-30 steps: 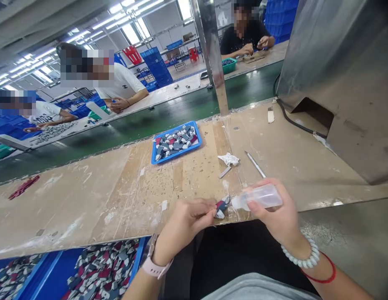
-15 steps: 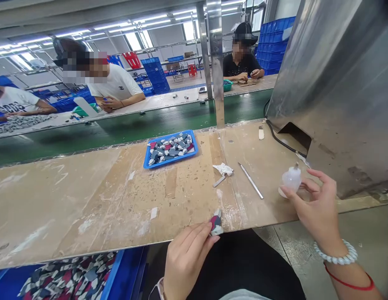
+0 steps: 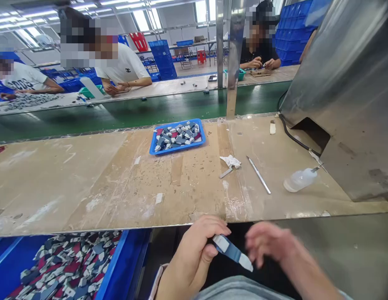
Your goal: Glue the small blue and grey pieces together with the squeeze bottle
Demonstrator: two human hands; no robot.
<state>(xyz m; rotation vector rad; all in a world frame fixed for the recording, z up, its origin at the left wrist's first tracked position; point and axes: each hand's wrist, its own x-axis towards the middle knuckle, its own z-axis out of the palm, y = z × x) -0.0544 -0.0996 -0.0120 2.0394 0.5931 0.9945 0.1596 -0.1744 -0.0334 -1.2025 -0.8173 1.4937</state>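
Note:
My left hand [image 3: 197,254] grips a small blue piece with white ends [image 3: 231,251] between thumb and fingers, just off the table's front edge. Close to the white tip of that piece is my right hand [image 3: 272,243], smeared by motion, its fingers loosely apart with nothing visible in them. A translucent squeeze bottle [image 3: 302,180] with a thin nozzle is on the table at the right, slanting in the view; whether it stands or lies I cannot tell. To its left lies a silver pen-shaped tool [image 3: 259,175].
A blue tray [image 3: 153,150] of similar pieces sits at the table's back. Crumpled white tissue [image 3: 230,161] lies mid-table. Below left, a blue bin [image 3: 111,266] holds many more pieces. A metal housing [image 3: 353,125] rises at right. Co-workers sit beyond the green conveyor [image 3: 125,110].
My right hand has let go of the bottle and come left to the piece. My left hand has turned the piece and brought it nearer my body. The view has shifted.

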